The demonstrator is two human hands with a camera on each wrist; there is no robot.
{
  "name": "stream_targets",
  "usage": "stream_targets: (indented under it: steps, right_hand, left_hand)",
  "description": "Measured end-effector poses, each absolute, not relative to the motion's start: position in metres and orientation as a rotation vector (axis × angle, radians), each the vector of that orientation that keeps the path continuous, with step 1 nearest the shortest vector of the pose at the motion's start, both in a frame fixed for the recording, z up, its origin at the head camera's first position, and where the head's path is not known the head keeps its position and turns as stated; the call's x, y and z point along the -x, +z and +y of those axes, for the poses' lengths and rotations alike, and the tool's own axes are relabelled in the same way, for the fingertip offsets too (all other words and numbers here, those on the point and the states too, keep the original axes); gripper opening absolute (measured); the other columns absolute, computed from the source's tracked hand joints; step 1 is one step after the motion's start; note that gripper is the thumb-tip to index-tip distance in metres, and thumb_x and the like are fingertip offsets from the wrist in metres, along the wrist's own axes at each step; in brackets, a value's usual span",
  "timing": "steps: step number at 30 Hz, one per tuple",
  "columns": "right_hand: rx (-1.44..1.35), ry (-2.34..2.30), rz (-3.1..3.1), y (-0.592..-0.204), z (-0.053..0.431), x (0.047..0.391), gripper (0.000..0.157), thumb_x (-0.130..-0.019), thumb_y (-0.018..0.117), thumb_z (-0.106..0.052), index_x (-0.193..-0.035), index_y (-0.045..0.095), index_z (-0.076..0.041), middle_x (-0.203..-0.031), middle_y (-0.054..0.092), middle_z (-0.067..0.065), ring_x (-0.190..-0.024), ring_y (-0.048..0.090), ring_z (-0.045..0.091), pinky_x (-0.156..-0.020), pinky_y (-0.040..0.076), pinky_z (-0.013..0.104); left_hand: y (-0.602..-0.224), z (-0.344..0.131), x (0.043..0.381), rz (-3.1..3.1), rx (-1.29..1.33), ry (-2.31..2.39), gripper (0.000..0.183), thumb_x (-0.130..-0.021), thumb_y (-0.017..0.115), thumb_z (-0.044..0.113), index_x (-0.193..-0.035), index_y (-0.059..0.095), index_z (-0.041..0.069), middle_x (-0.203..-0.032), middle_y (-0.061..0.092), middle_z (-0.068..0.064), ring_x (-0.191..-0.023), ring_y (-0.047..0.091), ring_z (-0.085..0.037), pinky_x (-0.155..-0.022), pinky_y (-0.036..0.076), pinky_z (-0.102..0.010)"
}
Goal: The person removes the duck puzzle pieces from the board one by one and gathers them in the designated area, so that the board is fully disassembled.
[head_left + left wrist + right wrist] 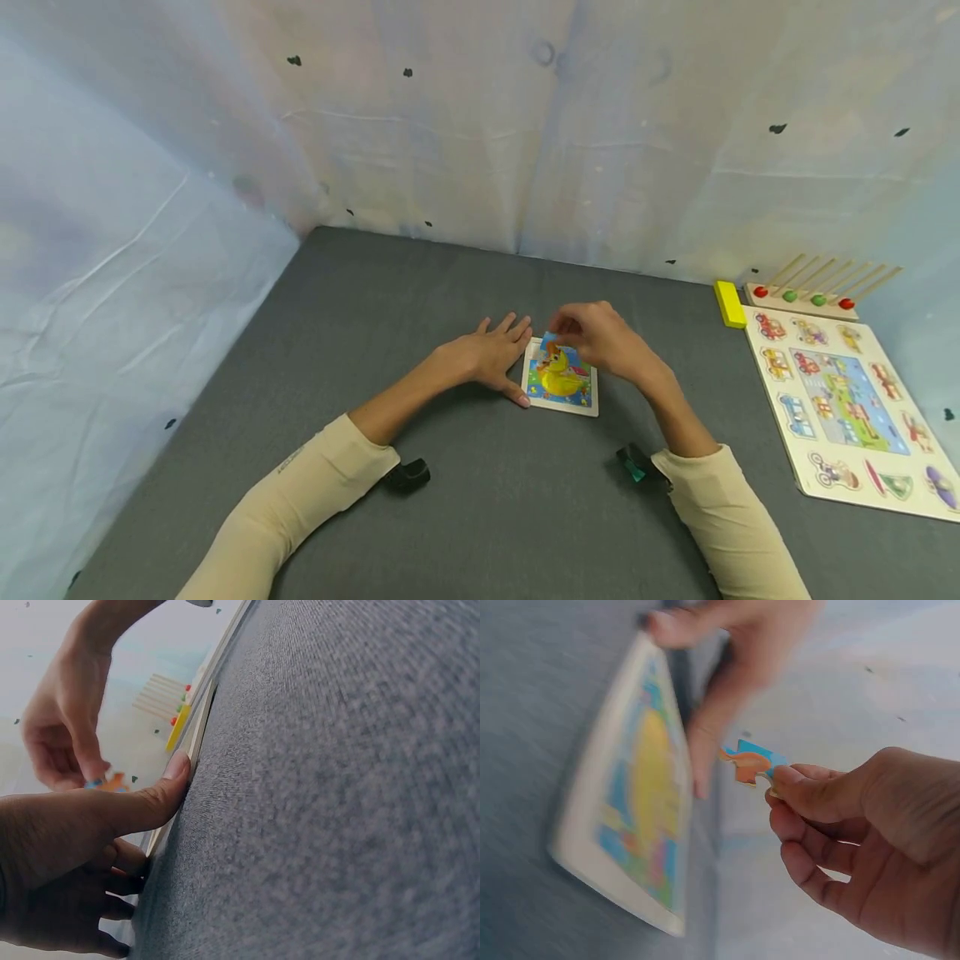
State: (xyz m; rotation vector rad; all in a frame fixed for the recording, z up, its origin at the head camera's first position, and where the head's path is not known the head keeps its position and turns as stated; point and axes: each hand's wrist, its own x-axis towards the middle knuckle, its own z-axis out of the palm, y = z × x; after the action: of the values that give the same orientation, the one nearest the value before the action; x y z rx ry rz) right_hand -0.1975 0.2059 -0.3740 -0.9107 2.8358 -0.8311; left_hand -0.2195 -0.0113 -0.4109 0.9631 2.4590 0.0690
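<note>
A small framed jigsaw puzzle [559, 382] with a yellow duck picture lies flat on the dark table. My left hand [491, 354] rests at its left side, fingers spread, with the thumb [177, 769] against the frame's edge in the left wrist view. Above the puzzle's upper part, my right hand [600, 337] pinches a blue and orange jigsaw piece [751, 761] between thumb and fingertips. In the right wrist view the piece is apart from the board, which looks blurred there.
To the right lies a large wooden board with vehicle pictures [851, 417]. Behind it stands a rack of wooden pegs with red and green beads [813, 298], beside a yellow block [729, 303]. Pale sheeting [465, 150] rises beyond the table's far edge.
</note>
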Motion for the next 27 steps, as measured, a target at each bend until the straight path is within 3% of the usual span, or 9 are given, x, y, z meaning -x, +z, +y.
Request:
stream_targets:
  steps: [9,19,27]
  right_hand:
    - [0.746,-0.72,2.858,-0.347,0.254,0.199,0.009,-0.094,0.071,0.006,-0.101,0.075,0.001,-0.095,0.077,0.014,-0.082,0.071,0.025,-0.073,0.058,0.035]
    - [0.712,-0.497,2.622,-0.366,0.275,0.216,0.008,-0.091,0.072,0.008,-0.092,0.073,0.0,-0.088,0.074,0.011,-0.077,0.064,0.016,-0.07,0.055,0.034]
    - [0.628,-0.36,2.587,-0.372,0.278,0.216,0.007,-0.095,0.071,0.002,-0.09,0.068,-0.002,-0.084,0.067,0.01,-0.072,0.054,0.016,-0.067,0.048,0.032]
  left_hand:
    - [-0.409,-0.012,0.22,2.448,-0.977,0.097,0.122,-0.087,0.071,0.07,-0.169,0.005,0.007,-0.178,-0.006,-0.01,-0.166,-0.009,-0.031,-0.133,0.006,-0.06]
    - [-0.409,-0.012,0.221,2.444,-0.968,0.096,0.123,-0.088,0.071,0.07,-0.169,0.004,0.007,-0.178,-0.008,-0.01,-0.166,-0.009,-0.031,-0.134,0.005,-0.059]
    - [-0.41,-0.012,0.219,2.438,-0.966,0.099,0.123,-0.088,0.071,0.07,-0.169,0.003,0.008,-0.178,-0.009,-0.01,-0.166,-0.011,-0.031,-0.134,0.003,-0.059]
